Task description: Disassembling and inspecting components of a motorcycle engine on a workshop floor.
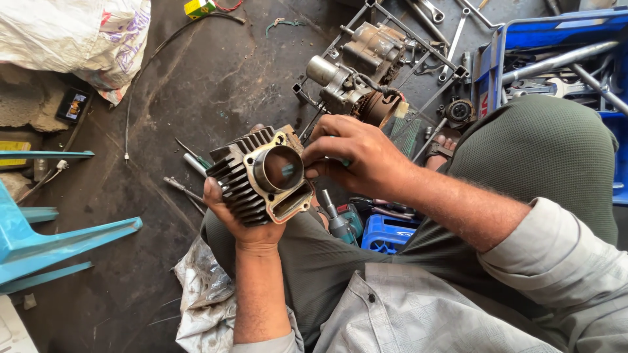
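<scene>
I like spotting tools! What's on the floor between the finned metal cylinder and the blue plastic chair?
In the head view, two or three thin metal tools lie beside the cylinder; toward the chair, only dark floor.

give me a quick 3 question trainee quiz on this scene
1. True or false: the left hand holds the finned engine cylinder from below.
2. Where do the right hand fingertips rest? A) on the cylinder's top edge B) on the blue crate C) on the white sack
3. Fill in: the metal frame on the floor holds engine ____.

Key: 1 true. 2 A. 3 parts.
</scene>
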